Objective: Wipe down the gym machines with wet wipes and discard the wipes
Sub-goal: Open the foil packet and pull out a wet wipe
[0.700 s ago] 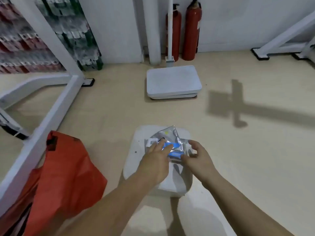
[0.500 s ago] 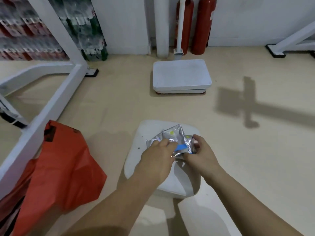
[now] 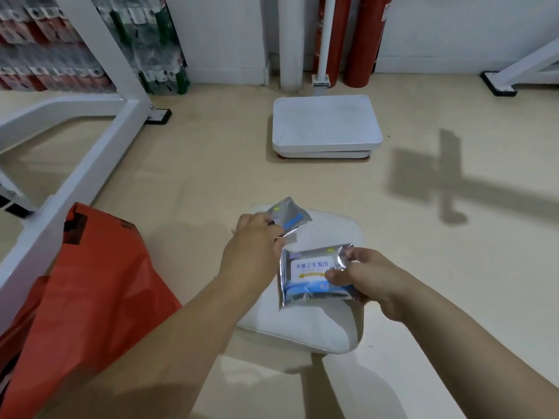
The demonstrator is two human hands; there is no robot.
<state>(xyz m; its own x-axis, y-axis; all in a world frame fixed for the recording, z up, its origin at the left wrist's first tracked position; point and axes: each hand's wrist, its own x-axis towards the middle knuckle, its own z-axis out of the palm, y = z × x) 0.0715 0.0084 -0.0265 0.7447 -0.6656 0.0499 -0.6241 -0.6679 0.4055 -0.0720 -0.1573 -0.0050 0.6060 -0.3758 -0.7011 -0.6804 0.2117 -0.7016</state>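
Right hand: the right hand (image 3: 369, 276) pinches the right edge of a silver foil wet-wipe pack with a white and blue label (image 3: 311, 273), thumb on top and fingers curled beneath. The label faces up, probably so that the opening is within reach.
Left hand: the left hand (image 3: 252, 246) has its fingers curled round the near corner of a crumpled silver foil packet with a blue stripe (image 3: 287, 217), lifted to the far left and held apart from the other pack.
Why apart: it looks as if one pack is being set aside so the other can be opened. Whether either is already open, I cannot tell.
Beneath: both packs hang over a white padded seat (image 3: 332, 231), a handy rest and likely a surface to wipe.
Near left: an orange-red plastic bag (image 3: 90, 282) lies close to the left arm, probably for used wipes.
Left: a white metal machine frame (image 3: 99, 152) is not yet being wiped.
Far: a flat white platform scale (image 3: 325, 122) sits on the floor, with red fire extinguishers (image 3: 366, 40) against the wall.
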